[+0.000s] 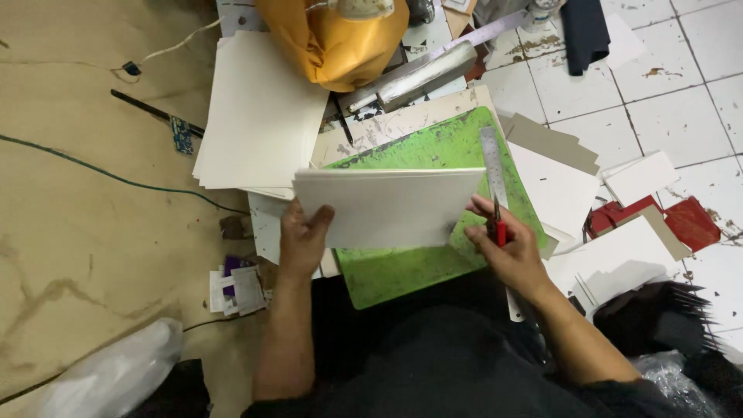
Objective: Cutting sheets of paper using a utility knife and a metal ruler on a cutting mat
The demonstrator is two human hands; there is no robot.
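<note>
Head view: white card sheet was held level over the green cutting mat, long axis left-right. Left hand gripped its left edge; right hand pinched the right edge, closed on a red-handled knife.

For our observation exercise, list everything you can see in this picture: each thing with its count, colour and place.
paper stack: one, white, held in both hands above the mat
cutting mat: one, green, on the floor in front of the person
steel ruler: one, silver, on the mat's right side
paper pile: one, white, left of the mat
bag: one, orange, top centre
board pieces: several, grey, right of the mat
red covers: a few, far right
cutter: one, red, in the right hand
left hand: grips the stack's left edge
right hand: at the stack's right edge
</note>
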